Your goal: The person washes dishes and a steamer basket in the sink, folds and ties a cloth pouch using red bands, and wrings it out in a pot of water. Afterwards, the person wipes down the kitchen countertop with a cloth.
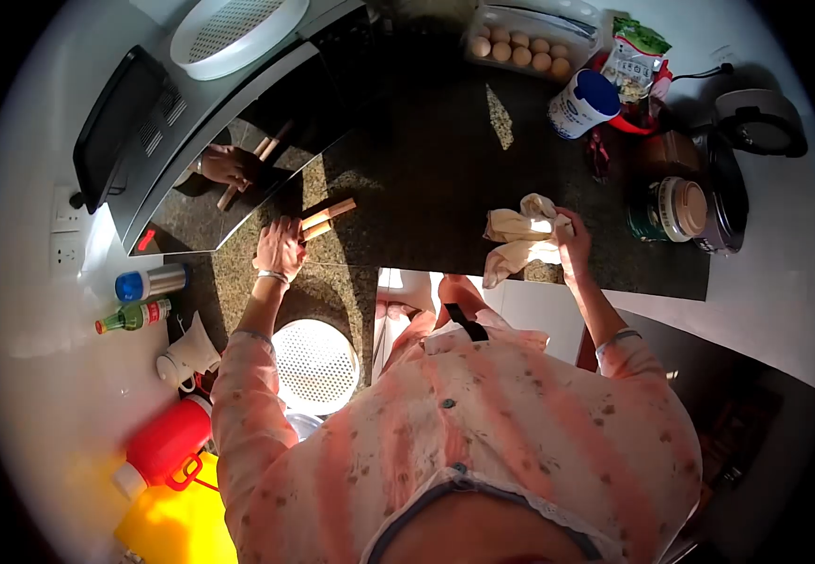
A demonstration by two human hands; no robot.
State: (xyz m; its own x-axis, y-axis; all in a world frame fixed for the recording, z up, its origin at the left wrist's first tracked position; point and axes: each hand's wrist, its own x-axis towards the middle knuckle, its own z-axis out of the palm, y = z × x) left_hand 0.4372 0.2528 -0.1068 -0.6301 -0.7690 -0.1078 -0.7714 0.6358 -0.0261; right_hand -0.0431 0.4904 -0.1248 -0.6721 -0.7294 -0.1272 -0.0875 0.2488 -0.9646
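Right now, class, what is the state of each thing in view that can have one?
Cream cloth: bunched, gripped by the right hand.
Two brown wooden sticks: side by side at the left hand.
Brown eggs: set in rows, looking unbroken.
White cylindrical tub with blue lid: closed.
Wide-mouthed jar with beige lid: closed.
Red flask with white cap: capped.

There's 1 cloth [525, 228], 2 wdn sticks [332, 212] & 2 wht strainers [316, 368].

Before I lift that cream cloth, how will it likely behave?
The cloth is likely floppy, judging by its loose folds. It should be light, since it looks like thin fabric. With the right grip at one side, the far end would probably droop.
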